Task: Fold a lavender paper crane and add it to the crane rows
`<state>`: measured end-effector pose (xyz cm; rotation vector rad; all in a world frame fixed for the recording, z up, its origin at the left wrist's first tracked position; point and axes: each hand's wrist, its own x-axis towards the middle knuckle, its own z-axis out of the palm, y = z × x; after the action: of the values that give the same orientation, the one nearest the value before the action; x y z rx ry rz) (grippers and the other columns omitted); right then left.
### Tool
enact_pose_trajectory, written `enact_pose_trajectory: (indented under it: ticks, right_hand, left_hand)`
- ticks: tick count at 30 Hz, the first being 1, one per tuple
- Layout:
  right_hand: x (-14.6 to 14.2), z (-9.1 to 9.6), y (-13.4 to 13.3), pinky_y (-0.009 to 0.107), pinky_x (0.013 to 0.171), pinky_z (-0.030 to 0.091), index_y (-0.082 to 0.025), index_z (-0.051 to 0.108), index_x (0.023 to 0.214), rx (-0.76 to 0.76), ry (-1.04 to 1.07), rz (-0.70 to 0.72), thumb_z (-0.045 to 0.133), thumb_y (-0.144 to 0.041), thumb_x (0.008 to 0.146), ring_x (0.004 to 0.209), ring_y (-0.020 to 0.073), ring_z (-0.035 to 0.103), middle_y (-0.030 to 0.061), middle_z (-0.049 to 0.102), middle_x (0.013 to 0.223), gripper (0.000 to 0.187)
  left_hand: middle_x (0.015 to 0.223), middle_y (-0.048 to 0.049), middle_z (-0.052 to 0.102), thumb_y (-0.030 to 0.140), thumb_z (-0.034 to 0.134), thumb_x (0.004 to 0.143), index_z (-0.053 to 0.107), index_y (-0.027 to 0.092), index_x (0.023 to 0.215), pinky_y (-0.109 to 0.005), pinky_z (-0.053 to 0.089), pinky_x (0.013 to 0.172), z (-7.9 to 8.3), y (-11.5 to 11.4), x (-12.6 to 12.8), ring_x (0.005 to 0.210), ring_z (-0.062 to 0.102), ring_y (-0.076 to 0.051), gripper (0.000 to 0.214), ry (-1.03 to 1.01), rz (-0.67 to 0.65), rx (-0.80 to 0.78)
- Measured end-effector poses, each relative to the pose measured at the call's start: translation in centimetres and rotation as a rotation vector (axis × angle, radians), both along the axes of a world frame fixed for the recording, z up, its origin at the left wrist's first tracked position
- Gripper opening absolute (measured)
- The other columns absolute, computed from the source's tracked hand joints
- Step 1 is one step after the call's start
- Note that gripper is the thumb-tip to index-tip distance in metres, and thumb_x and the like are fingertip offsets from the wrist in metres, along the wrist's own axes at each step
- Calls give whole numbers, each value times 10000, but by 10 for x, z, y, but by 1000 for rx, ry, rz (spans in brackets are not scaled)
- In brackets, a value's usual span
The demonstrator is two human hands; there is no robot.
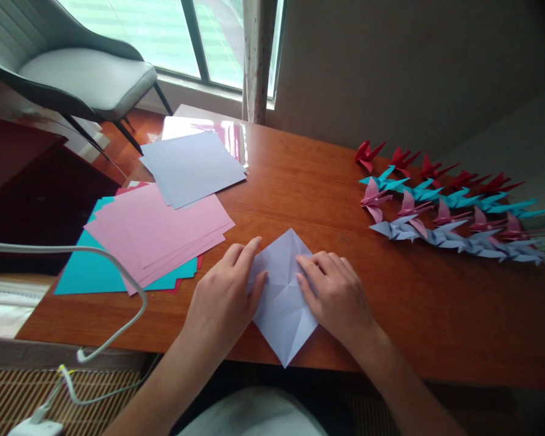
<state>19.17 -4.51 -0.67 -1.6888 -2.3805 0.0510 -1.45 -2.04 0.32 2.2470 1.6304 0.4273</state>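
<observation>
A square sheet of pale lavender origami paper lies as a diamond near the table's front edge, with crease lines crossing at its middle. My left hand grips its left corner, the thumb on top of the paper and the index finger by the upper left edge. At the right side, my right hand has hold of the sheet with bent fingers, thumb and fingertips resting on its surface near the centre crease. Both hands cover the side corners, so those are hidden.
Pale sheets, pink sheets and turquoise sheets overlap on the left. Rows of folded cranes stand right: red, turquoise, pink, lavender. A white cable crosses the table's left end.
</observation>
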Motion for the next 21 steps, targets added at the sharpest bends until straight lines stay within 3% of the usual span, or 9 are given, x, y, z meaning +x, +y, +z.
enact_pose_trajectory:
  ticks: [9,12,17,21]
  right_hand:
    - [-18,5,3,368,775,427,-181,540,1395,-126,-100,-20,452,-326,1006,889,243,579,93,645,982,425]
    - [-19,8,5,370,776,447,-181,527,1412,-146,-113,-28,448,-334,1004,899,248,592,102,655,991,442]
    - [-21,12,9,360,766,484,-176,504,1434,-176,-127,-50,431,-339,1005,894,249,628,117,684,1015,464]
    - [-24,15,17,348,755,520,-156,492,1440,-227,-126,-90,411,-340,1008,907,247,675,133,712,1095,476]
  left_hand:
    - [1003,-54,664,202,506,954,528,185,1318,-300,535,799,0,-10,13,873,651,-173,365,-293,-10,96]
    - [1053,-67,667,209,520,948,589,180,1232,-305,534,843,1,-17,18,923,646,-175,294,-362,-16,73]
    - [1270,-123,635,181,470,951,590,151,1304,-394,495,983,-2,-23,18,1137,593,-243,374,-218,-71,109]
    - [1417,-145,585,167,439,949,508,107,1414,-457,479,968,-6,-27,15,1229,555,-302,475,-48,-129,180]
